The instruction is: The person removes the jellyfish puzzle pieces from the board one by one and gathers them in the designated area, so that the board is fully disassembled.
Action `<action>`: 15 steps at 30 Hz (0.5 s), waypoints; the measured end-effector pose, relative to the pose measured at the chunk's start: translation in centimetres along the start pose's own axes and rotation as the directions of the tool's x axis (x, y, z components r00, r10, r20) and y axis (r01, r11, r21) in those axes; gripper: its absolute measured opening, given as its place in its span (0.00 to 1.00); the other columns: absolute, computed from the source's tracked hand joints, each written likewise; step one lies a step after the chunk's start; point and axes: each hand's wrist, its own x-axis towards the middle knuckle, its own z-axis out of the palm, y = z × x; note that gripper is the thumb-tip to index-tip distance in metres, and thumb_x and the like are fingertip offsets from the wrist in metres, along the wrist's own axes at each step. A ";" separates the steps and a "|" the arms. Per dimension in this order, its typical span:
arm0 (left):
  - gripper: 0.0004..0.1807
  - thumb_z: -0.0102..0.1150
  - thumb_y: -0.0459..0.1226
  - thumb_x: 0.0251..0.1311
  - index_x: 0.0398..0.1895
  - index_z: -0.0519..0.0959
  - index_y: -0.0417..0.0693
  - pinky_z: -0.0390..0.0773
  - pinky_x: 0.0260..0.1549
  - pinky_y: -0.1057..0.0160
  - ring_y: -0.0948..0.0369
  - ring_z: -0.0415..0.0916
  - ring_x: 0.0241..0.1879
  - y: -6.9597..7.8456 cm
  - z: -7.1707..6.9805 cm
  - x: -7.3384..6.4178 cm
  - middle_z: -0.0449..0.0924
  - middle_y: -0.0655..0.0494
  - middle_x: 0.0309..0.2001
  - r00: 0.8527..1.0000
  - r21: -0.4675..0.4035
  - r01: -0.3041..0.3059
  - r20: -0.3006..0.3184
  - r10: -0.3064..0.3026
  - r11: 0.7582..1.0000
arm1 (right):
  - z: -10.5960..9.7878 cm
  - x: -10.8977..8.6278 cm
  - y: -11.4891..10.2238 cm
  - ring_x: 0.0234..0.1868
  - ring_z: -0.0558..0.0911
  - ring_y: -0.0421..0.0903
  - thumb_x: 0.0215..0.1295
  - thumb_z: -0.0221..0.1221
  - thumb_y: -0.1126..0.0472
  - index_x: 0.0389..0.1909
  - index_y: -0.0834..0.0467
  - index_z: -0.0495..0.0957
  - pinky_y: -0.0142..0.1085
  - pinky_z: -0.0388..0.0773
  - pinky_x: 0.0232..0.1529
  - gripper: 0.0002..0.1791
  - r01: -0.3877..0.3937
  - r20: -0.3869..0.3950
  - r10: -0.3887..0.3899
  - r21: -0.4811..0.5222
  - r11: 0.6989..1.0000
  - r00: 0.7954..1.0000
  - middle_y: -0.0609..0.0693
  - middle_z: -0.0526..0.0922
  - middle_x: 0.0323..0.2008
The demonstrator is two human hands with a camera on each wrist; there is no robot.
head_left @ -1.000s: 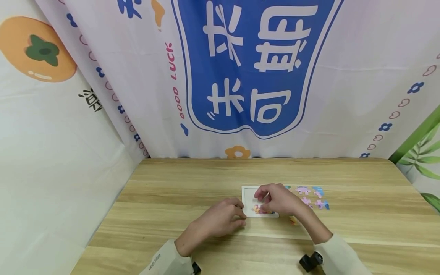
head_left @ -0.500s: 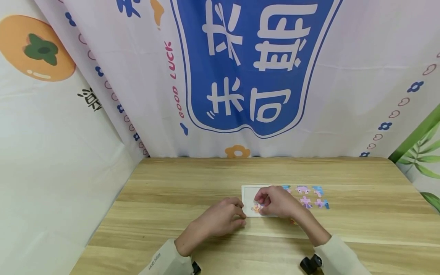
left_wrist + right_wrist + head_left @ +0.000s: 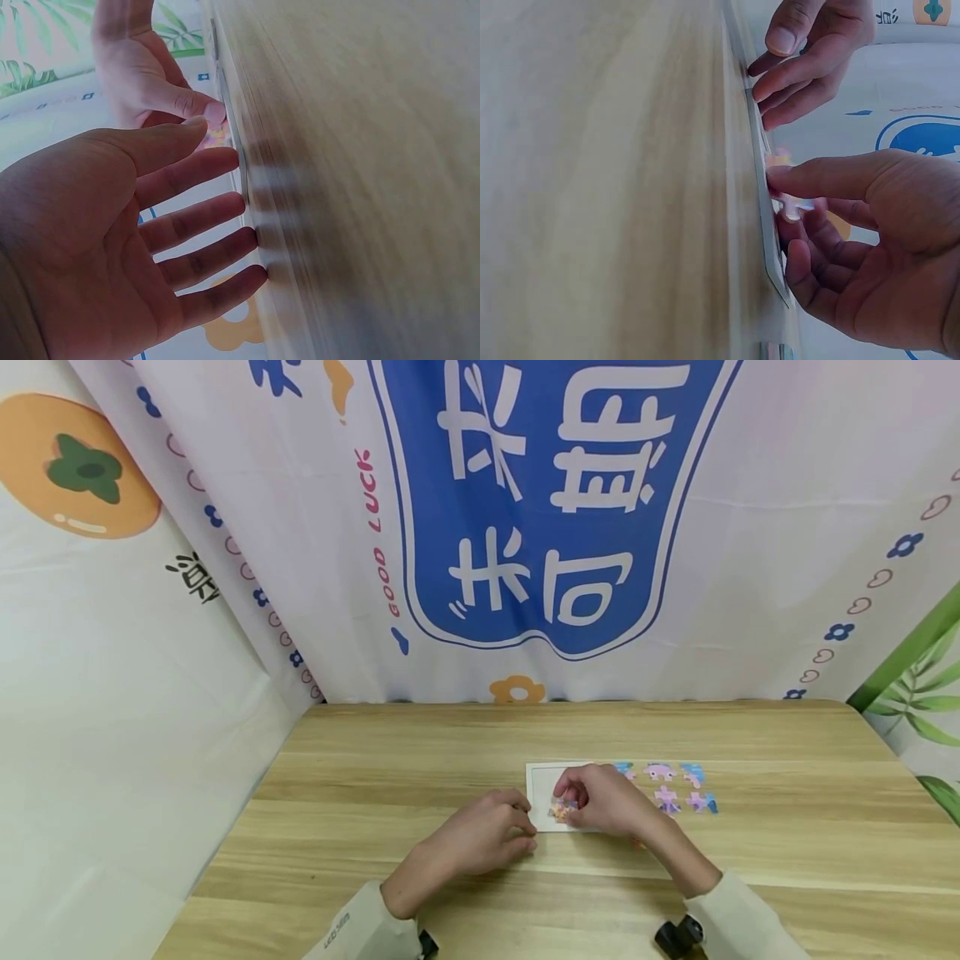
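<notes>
A shallow white puzzle tray (image 3: 543, 781) lies flat on the table. My left hand (image 3: 480, 837) rests at its left edge, fingers stretched and spread, fingertips touching the tabletop and the rim in the left wrist view. Over the tray's lower part, my right hand (image 3: 609, 800) pinches a jigsaw puzzle piece (image 3: 793, 206) between thumb and fingers. That piece is tilted, close above the tray in the right wrist view. Orange and yellow puzzle pieces (image 3: 559, 812) show in the tray beside the right fingertips; the right hand hides the tray's right side.
Several loose pink and blue puzzle pieces (image 3: 661, 772) lie on the wooden table (image 3: 375, 752) to the right of the tray. Another orange piece (image 3: 637, 842) is mostly covered by the right forearm. A printed cloth (image 3: 465, 677) hangs behind the table's far edge.
My right hand has lowered slightly and drawn its fingers closer together at the tray's lower part, now with a piece pinched. The left hand stays in place.
</notes>
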 end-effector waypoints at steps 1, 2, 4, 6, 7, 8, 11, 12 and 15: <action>0.09 0.70 0.43 0.71 0.46 0.93 0.51 0.83 0.61 0.63 0.61 0.83 0.59 0.0 0.0 0.0 0.87 0.54 0.58 1.000 -0.001 0.001 0.000 -0.001 1.000 | 0.0 0.0 0.0 0.33 0.78 0.40 0.57 0.73 0.73 0.40 0.56 0.85 0.30 0.76 0.36 0.13 0.002 0.001 -0.002 0.004 1.000 1.000 0.46 0.82 0.32; 0.09 0.70 0.43 0.71 0.46 0.93 0.51 0.83 0.61 0.63 0.61 0.83 0.59 0.0 0.0 0.0 0.87 0.54 0.58 1.000 -0.003 0.003 0.000 -0.003 1.000 | -0.1 -0.1 0.0 0.34 0.79 0.40 0.58 0.73 0.73 0.40 0.57 0.85 0.30 0.77 0.36 0.12 0.002 0.001 -0.002 0.009 1.000 1.000 0.46 0.83 0.32; 0.09 0.70 0.43 0.71 0.47 0.93 0.51 0.83 0.61 0.63 0.60 0.83 0.59 0.0 0.0 0.0 0.87 0.54 0.58 1.000 -0.003 0.006 0.000 -0.006 1.000 | -0.3 -0.2 0.0 0.35 0.80 0.40 0.60 0.73 0.72 0.41 0.57 0.85 0.31 0.79 0.37 0.11 0.000 0.004 0.000 0.022 1.000 1.000 0.46 0.84 0.33; 0.09 0.70 0.43 0.71 0.47 0.93 0.51 0.83 0.61 0.62 0.60 0.83 0.59 0.0 0.0 -0.1 0.87 0.54 0.59 1.000 -0.003 0.007 -0.002 -0.007 1.000 | -0.5 -0.3 0.0 0.35 0.82 0.40 0.64 0.71 0.71 0.42 0.58 0.86 0.31 0.80 0.38 0.09 -0.001 0.006 0.001 0.034 0.999 1.000 0.46 0.85 0.33; 0.09 0.70 0.43 0.71 0.47 0.93 0.52 0.83 0.62 0.62 0.60 0.83 0.59 0.1 0.0 -0.1 0.87 0.54 0.58 1.000 -0.001 0.008 -0.003 -0.008 1.000 | -0.7 -0.3 -0.1 0.35 0.82 0.39 0.66 0.70 0.70 0.42 0.58 0.86 0.31 0.81 0.38 0.07 -0.001 0.007 0.001 0.038 0.999 1.000 0.46 0.86 0.34; 0.09 0.70 0.43 0.71 0.47 0.93 0.52 0.83 0.62 0.62 0.60 0.83 0.59 0.1 -0.1 -0.1 0.87 0.54 0.58 1.000 -0.001 0.009 -0.003 -0.009 1.000 | -0.8 -0.4 -0.2 0.35 0.82 0.39 0.67 0.69 0.69 0.43 0.58 0.86 0.31 0.81 0.37 0.06 -0.004 0.007 0.004 0.043 0.999 1.000 0.46 0.86 0.33; 0.08 0.70 0.43 0.71 0.46 0.93 0.52 0.83 0.61 0.63 0.60 0.83 0.59 0.2 -0.2 -0.1 0.87 0.54 0.58 1.000 -0.001 0.010 -0.002 -0.010 1.000 | -1.3 -0.6 -0.4 0.34 0.83 0.40 0.71 0.66 0.68 0.44 0.58 0.86 0.30 0.81 0.36 0.04 -0.006 0.003 0.006 0.053 0.999 1.000 0.46 0.86 0.33; 0.08 0.70 0.43 0.71 0.46 0.93 0.52 0.83 0.61 0.63 0.60 0.83 0.59 0.2 -0.2 -0.1 0.87 0.54 0.58 1.000 -0.002 0.012 0.000 -0.012 1.000 | -1.4 -0.7 -0.4 0.34 0.83 0.40 0.71 0.66 0.67 0.44 0.58 0.86 0.30 0.81 0.36 0.04 -0.004 -0.001 0.004 0.049 0.999 1.000 0.46 0.86 0.34; 0.08 0.70 0.43 0.71 0.46 0.93 0.52 0.84 0.60 0.63 0.60 0.84 0.58 0.2 -0.2 -0.2 0.86 0.54 0.59 1.000 -0.010 0.021 0.003 -0.021 1.000 | -1.8 -1.1 -0.6 0.34 0.82 0.40 0.71 0.66 0.67 0.44 0.58 0.86 0.30 0.80 0.36 0.04 0.003 -0.012 -0.002 0.038 0.999 1.000 0.46 0.86 0.34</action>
